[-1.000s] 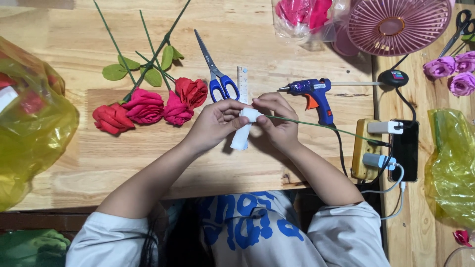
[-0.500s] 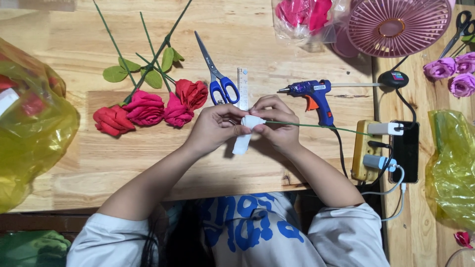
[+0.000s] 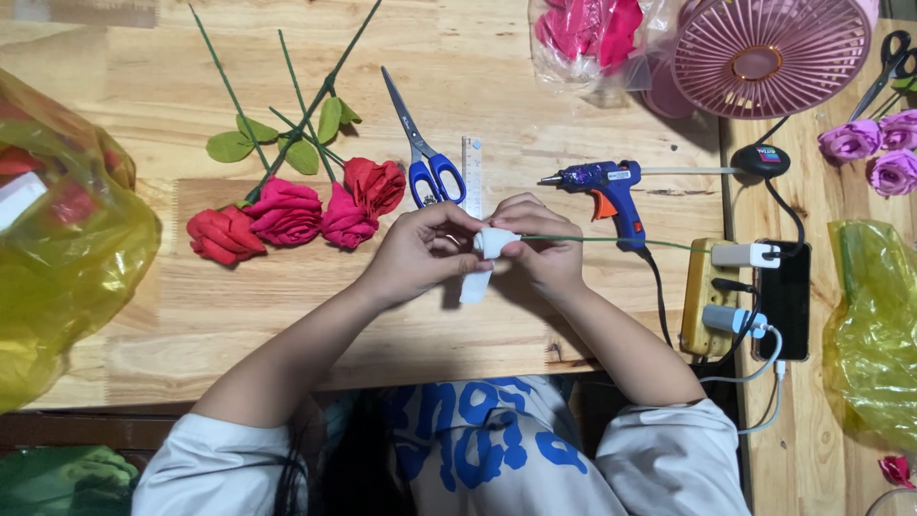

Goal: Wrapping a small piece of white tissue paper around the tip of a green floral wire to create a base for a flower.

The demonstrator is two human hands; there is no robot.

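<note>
Hands meet at the middle of a pale wooden table [image 3: 287,315], seen from above. We see the left hand [image 3: 415,250] pinching a strip of white fabric or paper [image 3: 482,258] between thumb and fingers, while the right hand [image 3: 540,250] grips the same strip from the other side along with a thin green wire stem [image 3: 630,241] that runs off to the right; the strip's loose end hangs toward the near edge, as if held taut so it can wrap around the stem's tip. Just beyond the hands lie blue-handled scissors [image 3: 425,158] and a clear ruler [image 3: 471,164], close enough to grab. To the right, a blue hot glue gun [image 3: 602,186] rests on its stand, nozzle pointing left, its cord running to a yellow power strip [image 3: 705,296] beside a dark phone [image 3: 788,296]. To the left, four finished red and pink fabric roses [image 3: 287,215] lie in a row, green stems and leaves fanned toward the far edge, kept clear of the work. A pink desk fan [image 3: 769,53] and a clear bag of pink petals [image 3: 587,33] sit at the far right; purple roses [image 3: 869,153] lie farther right. Yellow plastic bags [image 3: 67,258] flank both sides.
</note>
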